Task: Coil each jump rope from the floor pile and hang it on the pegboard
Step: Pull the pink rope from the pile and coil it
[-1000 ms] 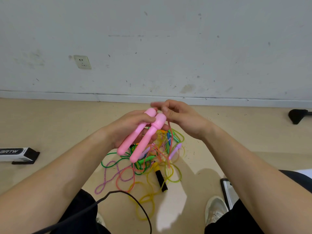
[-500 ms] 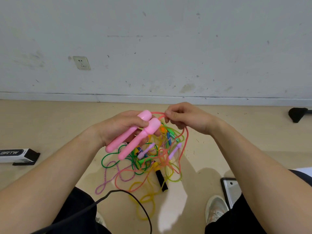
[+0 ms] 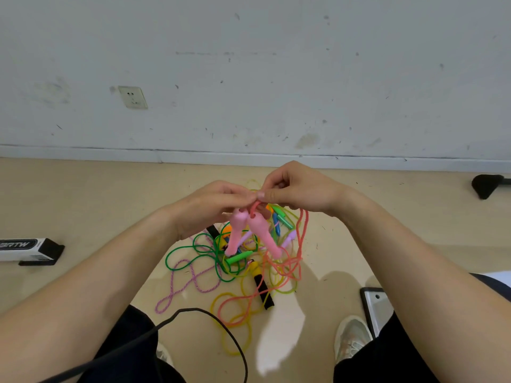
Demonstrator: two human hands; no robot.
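Note:
Two pink jump-rope handles (image 3: 250,234) hang side by side below my hands, tips pointing down. My left hand (image 3: 210,205) holds them by the top ends, fingers curled over the cord. My right hand (image 3: 293,190) pinches the coral-pink cord (image 3: 302,233) just above the handles; the cord loops down on the right to the floor. Below lies the pile of tangled ropes (image 3: 229,269): green, yellow, purple and coral cords, with green, blue, lilac and black handles. The pegboard is not in view.
A black cable (image 3: 199,313) curves across the floor between my knees. A black-and-white box (image 3: 27,248) lies at the left. A grey tablet-like panel (image 3: 376,308) sits by my right shoe (image 3: 351,335). A black foot (image 3: 486,185) stands at the far right by the wall.
The pink handles have swung from slanting left to hanging nearly straight down. My hands have closed together above them, and the coral cord now drapes further right.

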